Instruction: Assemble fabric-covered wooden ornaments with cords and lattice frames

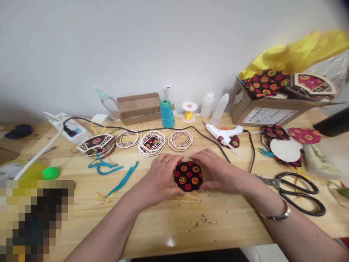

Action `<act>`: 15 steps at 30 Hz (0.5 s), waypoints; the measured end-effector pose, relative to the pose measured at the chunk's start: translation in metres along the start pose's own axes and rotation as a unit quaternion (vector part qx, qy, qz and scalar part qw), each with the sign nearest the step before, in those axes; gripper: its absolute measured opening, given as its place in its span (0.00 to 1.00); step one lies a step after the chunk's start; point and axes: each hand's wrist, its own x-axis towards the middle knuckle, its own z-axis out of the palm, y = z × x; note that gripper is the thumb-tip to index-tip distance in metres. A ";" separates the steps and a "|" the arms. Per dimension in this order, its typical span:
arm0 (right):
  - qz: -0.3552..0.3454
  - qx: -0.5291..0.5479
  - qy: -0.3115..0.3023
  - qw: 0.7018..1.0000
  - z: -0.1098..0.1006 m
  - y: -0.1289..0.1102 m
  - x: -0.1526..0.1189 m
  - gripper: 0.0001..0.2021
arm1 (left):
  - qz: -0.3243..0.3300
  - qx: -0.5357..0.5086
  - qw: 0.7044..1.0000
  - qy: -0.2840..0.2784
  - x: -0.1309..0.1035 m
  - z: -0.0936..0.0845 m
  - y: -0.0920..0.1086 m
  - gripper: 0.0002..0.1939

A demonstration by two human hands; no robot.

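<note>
Between my two hands is a small black fabric-covered piece (188, 176) with red dots and orange-green flower rounds. My left hand (163, 174) grips its left edge, thumb below and fingers above. On the opposite edge, my right hand (222, 173) holds it the same way. Dark scraps (203, 220) lie scattered on the wood just below. Beyond the hands are cut wooden lattice frames (180, 141), a stack of frames with patterned cloth (152, 143), and a white glue gun (224, 134) resting near another cloth piece.
Black-handled scissors (298, 191) lie by my right forearm. Teal tassels (122, 180) are left of my left hand. A teal thread cone (167, 114), yellow spool (189, 112) and squeeze bottles (219, 109) line the wall. A full cardboard box (268, 111) stands back right. Black cords (201, 133) cross the table.
</note>
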 end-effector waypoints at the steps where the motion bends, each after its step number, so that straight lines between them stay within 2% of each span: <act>1: 0.002 -0.002 0.002 1.000 0.000 0.001 0.000 0.32 | 0.002 -0.001 1.000 0.004 0.000 0.001 -0.001 0.41; 5: -0.001 0.001 0.017 1.000 0.002 0.005 -0.003 0.34 | 0.005 -0.006 1.000 0.011 0.000 0.002 -0.002 0.43; 7: -0.008 0.024 0.047 0.999 0.002 0.006 -0.004 0.32 | 0.004 -0.018 1.000 0.024 0.001 0.001 -0.001 0.42; 10: -0.024 0.056 0.094 0.994 0.004 0.006 -0.004 0.22 | 0.018 -0.031 0.997 0.074 0.001 -0.001 0.001 0.28; 12: -0.046 0.060 0.095 0.993 0.005 0.005 -0.003 0.19 | 0.053 -0.023 0.994 0.095 0.001 -0.001 0.000 0.18; 15: -0.066 0.062 0.077 0.993 0.007 0.005 -0.001 0.19 | 0.107 -0.005 0.990 0.092 0.002 0.002 -0.002 0.12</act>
